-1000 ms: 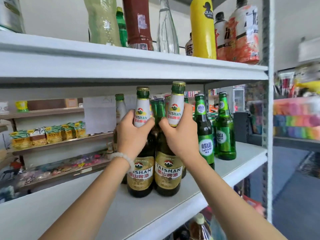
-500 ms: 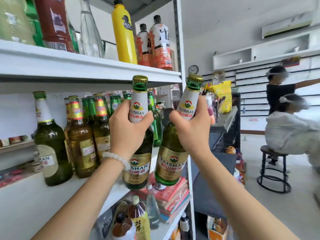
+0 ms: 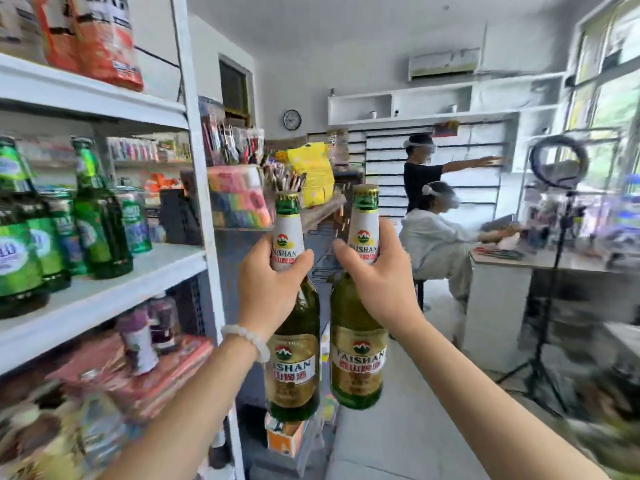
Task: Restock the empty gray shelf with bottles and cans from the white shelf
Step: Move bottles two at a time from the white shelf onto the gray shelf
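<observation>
White shelf (image 3: 104, 296) stands at far left. Its middle board carries a row of green bottles (image 3: 100, 216), all upright. The board above holds orange-labelled bottles (image 3: 104, 36); the level below holds red packets and small bottles, blurred.

Left hand (image 3: 268, 289), beaded bracelet (image 3: 249, 341) at the wrist, is wrapped round the neck of the left beer bottle (image 3: 294, 358). Bottle upright, held in the air just right of the shelf post, clear of the boards. White neck label, gold body label, gold cap.

Right hand (image 3: 381, 285) is wrapped round the neck of the right beer bottle (image 3: 358, 355), same make, upright, slightly higher. The two bottles hang side by side, very close; contact between them cannot be confirmed. The two hands are near each other but apart.

Background right: a wall clock (image 3: 292, 119), one person standing (image 3: 420, 174) with an arm stretched out, one person seated (image 3: 436, 244) at a desk (image 3: 502, 268), and a ring light on a tripod (image 3: 557, 168). The gray shelf cannot be identified.
</observation>
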